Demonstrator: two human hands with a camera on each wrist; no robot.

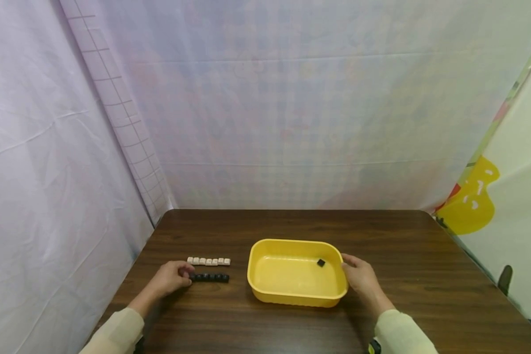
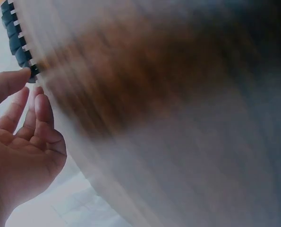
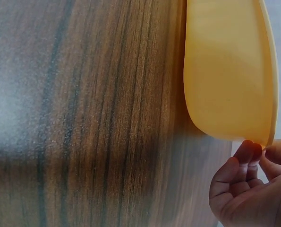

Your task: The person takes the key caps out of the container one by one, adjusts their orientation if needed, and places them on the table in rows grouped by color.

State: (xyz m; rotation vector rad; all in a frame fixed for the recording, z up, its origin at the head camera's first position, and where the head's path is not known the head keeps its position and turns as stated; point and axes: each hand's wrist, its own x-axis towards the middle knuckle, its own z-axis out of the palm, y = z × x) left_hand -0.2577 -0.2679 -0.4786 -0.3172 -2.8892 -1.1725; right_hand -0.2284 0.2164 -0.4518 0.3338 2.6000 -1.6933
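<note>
A row of black keycaps (image 1: pixel 210 278) lies on the brown table, with a row of white keycaps (image 1: pixel 209 261) just behind it. At the left end of the black row, my left hand (image 1: pixel 171 276) has thumb and fingertips around the end keycap (image 2: pixel 34 71). To the right stands a yellow plastic basin (image 1: pixel 292 298), and one black keycap (image 1: pixel 321 262) lies on its floor near the right side. My right hand (image 1: pixel 360 276) pinches the basin's right rim, thumb at the edge and fingers against the outer wall (image 3: pixel 225 94).
The dark wood-grain table (image 1: pixel 292 329) ends at a pale curtain (image 1: pixel 292 123) at the back. Another white curtain (image 1: pixel 48 172) hangs along the left. A printed cloth (image 1: pixel 513 246) borders the right side.
</note>
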